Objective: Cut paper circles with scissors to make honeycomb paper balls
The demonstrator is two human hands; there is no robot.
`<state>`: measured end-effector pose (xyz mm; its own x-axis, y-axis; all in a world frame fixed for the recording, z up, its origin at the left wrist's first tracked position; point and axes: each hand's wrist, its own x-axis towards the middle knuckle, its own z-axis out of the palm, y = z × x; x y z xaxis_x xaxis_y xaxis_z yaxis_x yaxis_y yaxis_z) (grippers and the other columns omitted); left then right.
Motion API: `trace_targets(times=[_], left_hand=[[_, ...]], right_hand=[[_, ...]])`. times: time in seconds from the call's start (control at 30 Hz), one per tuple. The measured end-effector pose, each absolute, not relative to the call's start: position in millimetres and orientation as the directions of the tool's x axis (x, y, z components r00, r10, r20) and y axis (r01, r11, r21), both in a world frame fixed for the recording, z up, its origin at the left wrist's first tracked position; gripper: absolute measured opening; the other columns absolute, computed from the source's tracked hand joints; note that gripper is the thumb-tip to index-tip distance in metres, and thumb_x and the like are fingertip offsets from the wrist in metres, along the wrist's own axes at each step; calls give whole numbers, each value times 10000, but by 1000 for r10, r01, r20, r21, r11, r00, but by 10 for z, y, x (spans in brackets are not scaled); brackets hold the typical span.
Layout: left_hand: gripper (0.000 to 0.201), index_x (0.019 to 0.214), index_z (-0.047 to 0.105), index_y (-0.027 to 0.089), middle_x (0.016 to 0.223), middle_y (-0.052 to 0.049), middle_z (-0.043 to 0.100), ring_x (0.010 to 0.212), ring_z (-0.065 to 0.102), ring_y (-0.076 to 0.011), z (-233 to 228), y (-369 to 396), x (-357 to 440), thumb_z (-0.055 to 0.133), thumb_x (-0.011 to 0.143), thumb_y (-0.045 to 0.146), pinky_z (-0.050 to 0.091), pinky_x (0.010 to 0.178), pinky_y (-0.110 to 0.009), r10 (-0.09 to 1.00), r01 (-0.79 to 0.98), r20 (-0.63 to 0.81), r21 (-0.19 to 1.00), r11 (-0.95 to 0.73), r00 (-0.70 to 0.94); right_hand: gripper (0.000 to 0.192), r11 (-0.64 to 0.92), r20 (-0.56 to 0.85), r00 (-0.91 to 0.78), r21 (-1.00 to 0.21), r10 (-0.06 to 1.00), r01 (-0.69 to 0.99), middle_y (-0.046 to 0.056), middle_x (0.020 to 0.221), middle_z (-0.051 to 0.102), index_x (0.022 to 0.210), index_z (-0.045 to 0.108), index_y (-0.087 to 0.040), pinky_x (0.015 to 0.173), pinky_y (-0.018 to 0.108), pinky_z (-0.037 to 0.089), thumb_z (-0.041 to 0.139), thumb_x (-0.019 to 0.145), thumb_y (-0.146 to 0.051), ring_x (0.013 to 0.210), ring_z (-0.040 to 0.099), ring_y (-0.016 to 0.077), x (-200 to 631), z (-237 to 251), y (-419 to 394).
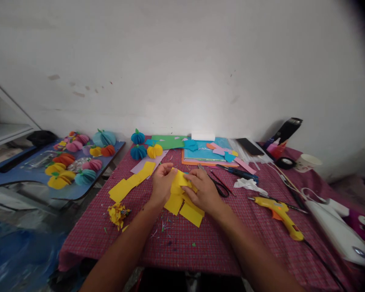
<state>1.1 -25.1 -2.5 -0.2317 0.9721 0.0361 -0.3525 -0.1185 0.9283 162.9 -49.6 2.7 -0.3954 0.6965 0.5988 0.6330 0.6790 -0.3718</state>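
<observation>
Both hands are meeting in the middle of the surface [200, 243], which is wearing a red checked cloth. The left hand [162, 184] is pinching the left edge of a yellow paper piece [179, 182], its grip closed on the paper. The right hand [204, 191] is pinching the same piece from the right side, fingers closed on it too. The piece is sitting between the two hands, just above the cloth. More yellow squares [185, 207] are lying under and in front of the hands, touching each other. A long yellow strip [130, 182] is lying to the left. A small crumpled yellow ball [118, 213] is sitting near the left front edge. Black scissors [219, 186] are resting just beside the right hand. A yellow glue gun [281, 215] is lying well off to the right. Paper pumpkins [146, 150] in blue and yellow are standing at the back, near the wall.
</observation>
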Motion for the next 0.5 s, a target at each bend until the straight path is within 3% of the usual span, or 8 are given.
trace_targets(times=[0.23,0.33,0.5], left_hand=[[334,942,598,186,793,8,581,640,567,-104,16,-285,24,720,738,420,457,567,-219,993,-415,-1,909,-48,-117],[410,1018,600,210,828,0,588,661,590,-122,53,-334,32,718,733,480,480,549,-234,1000,-417,-9,909,8,-1],[507,1142,584,222,935,-43,649,708,622,-134,81,-378,44,768,698,387,488,589,-236,999,-378,31,926,-14,39]], right_hand=[[230,647,603,-359,-368,713,668,116,1009,671,1109,634,-194,823,373,490,495,932,-243,919,616,244,1621,-25,-491],[203,583,583,-282,-428,762,690,90,889,680,985,648,-198,746,337,469,451,941,-221,818,624,225,1615,-19,-492],[162,447,488,-131,-617,863,648,48,756,659,851,620,-219,592,283,396,467,904,-232,650,580,191,1611,0,-485]])
